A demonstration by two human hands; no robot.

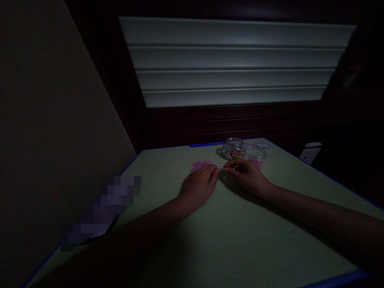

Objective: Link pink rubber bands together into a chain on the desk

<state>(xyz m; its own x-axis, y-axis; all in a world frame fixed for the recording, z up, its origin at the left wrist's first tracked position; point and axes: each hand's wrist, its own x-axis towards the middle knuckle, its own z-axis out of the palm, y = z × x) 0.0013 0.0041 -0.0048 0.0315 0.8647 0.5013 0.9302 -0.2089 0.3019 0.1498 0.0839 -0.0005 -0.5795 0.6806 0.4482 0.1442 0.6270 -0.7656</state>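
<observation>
Over the table, my left hand and my right hand face each other with their fingertips close together. Both are closed in a pinch on a thin pale string, of which only a short, faint stretch shows between them. Just behind my left hand lies a pile of small pink and purple beads, partly covered by the hand. A clear jar with several coloured rings in it stands behind my right hand. Next to the jar is a clear round container, with more pink pieces by it.
The pale green table has a blue edge. A clear round lid lies at its back right. At the left lies a flat, blurred-out object. A white box sits beyond the right edge. Slatted panels rise behind; the room is dark.
</observation>
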